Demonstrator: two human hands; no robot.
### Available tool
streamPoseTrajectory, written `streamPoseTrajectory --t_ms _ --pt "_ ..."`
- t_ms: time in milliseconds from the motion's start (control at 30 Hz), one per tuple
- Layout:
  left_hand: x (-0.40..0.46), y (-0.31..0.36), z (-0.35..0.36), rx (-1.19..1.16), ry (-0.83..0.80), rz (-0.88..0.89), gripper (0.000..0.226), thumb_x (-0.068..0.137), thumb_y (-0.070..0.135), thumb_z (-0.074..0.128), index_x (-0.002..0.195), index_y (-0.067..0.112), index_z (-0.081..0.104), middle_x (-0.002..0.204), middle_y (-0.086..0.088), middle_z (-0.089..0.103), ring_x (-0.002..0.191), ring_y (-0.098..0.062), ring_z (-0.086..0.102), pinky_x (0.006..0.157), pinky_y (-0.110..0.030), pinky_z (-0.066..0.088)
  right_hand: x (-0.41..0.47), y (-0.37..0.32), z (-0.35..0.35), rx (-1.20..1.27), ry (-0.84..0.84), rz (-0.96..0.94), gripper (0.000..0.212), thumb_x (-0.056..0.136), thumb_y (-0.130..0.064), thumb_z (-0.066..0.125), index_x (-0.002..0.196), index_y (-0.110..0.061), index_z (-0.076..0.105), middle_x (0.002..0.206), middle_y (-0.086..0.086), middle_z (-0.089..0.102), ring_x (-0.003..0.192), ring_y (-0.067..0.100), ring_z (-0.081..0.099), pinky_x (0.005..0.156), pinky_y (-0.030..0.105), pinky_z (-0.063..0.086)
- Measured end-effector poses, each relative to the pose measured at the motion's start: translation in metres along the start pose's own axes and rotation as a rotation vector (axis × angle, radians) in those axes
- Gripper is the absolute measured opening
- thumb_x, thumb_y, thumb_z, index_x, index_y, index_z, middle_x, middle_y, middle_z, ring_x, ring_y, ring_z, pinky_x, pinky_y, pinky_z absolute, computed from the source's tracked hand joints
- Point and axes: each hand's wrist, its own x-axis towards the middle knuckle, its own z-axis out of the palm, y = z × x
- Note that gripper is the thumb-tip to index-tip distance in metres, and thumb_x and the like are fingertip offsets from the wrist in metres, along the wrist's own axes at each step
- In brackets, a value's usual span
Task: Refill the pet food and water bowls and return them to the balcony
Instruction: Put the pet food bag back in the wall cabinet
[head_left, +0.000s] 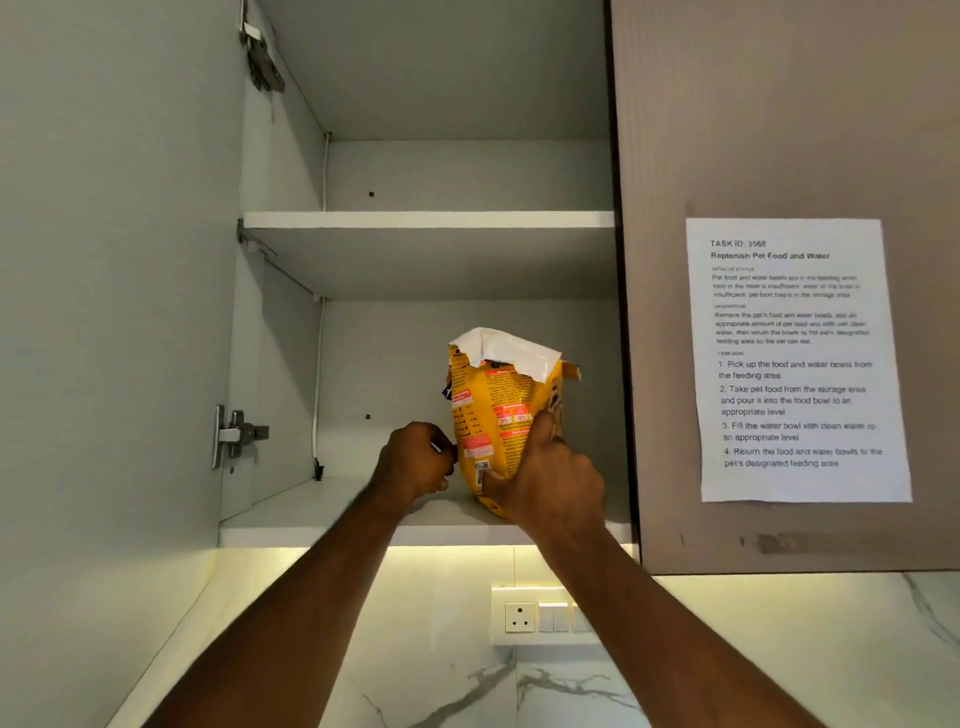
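On the shelf (332, 512), both hands — left hand (415, 462), right hand (545, 486) — grip a crinkled yellow bag (493, 410).

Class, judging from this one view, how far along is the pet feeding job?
Done: the cupboard door is open. In hand: both hands, left hand and right hand, grip the yellow food bag, torn open on top, on the lower shelf. Left: no bowls are in view, so pouring, water and the return cannot be confirmed.
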Motion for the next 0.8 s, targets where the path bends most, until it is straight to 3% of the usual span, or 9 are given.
streamPoseTrajectory --t_ms 133,233,333,433,667,800 --pt "-0.005 0.000 -0.007 0.018 0.099 0.025 0.023 0.093 0.041 0.071 0.090 0.018 0.069 0.076 -0.003 0.076 0.062 -0.018 0.074 0.076 -0.035 0.062 0.007 -0.006 0.005 -0.016 -0.040 0.036 0.107 0.082 -0.080 0.060 0.157 -0.022 0.011 0.137 0.010 0.062 0.115 0.036 0.068 0.091 0.047 0.058" --pt "-0.011 0.003 -0.015 0.022 0.148 0.062 0.031 0.091 0.047 0.071 0.097 0.017 0.072 0.091 -0.003 0.077 0.077 -0.022 0.075 0.083 -0.039 0.060 0.006 -0.007 0.004 -0.016 -0.060 0.048 0.108 0.082 -0.080 0.060 0.159 -0.022 0.009 0.138 0.011 0.061 0.116 0.037 0.068 0.091 0.048 0.058" --pt "-0.022 0.009 -0.021 0.031 0.218 0.101 0.039 0.090 0.052 0.070 0.108 0.017 0.070 0.101 -0.002 0.076 0.091 -0.022 0.072 0.080 -0.030 0.052 0.001 -0.008 0.000 0.009 -0.062 0.048 0.105 0.083 -0.078 0.060 0.158 -0.022 0.012 0.138 0.010 0.061 0.116 0.036 0.068 0.093 0.048 0.058" --pt "-0.039 0.016 -0.024 -0.003 0.272 0.142 0.043 0.089 0.053 0.070 0.115 0.019 0.066 0.102 -0.001 0.075 0.092 -0.020 0.071 0.075 -0.027 0.044 -0.011 -0.008 -0.007 0.043 -0.020 0.029 0.106 0.083 -0.078 0.060 0.158 -0.020 0.013 0.142 0.011 0.057 0.118 0.036 0.067 0.093 0.047 0.058" --pt "-0.102 0.042 -0.044 -0.006 0.393 0.240 0.051 0.090 0.047 0.071 0.128 0.016 0.059 0.123 -0.005 0.067 0.106 -0.024 0.068 0.083 -0.035 0.055 -0.053 -0.017 -0.060 0.146 0.127 -0.122 0.111 0.085 -0.075 0.061 0.164 -0.018 0.008 0.169 0.009 0.025 0.153 0.033 0.032 0.115 0.052 0.044" --pt "-0.150 0.069 -0.063 -0.010 0.486 0.303 0.052 0.092 0.045 0.070 0.134 0.016 0.057 0.133 -0.006 0.064 0.116 -0.024 0.063 0.091 -0.038 0.056 -0.087 -0.027 -0.103 0.177 0.161 -0.166 0.109 0.085 -0.079 0.054 0.165 -0.019 0.008 0.172 0.007 0.017 0.156 0.032 0.025 0.118 0.053 0.041"
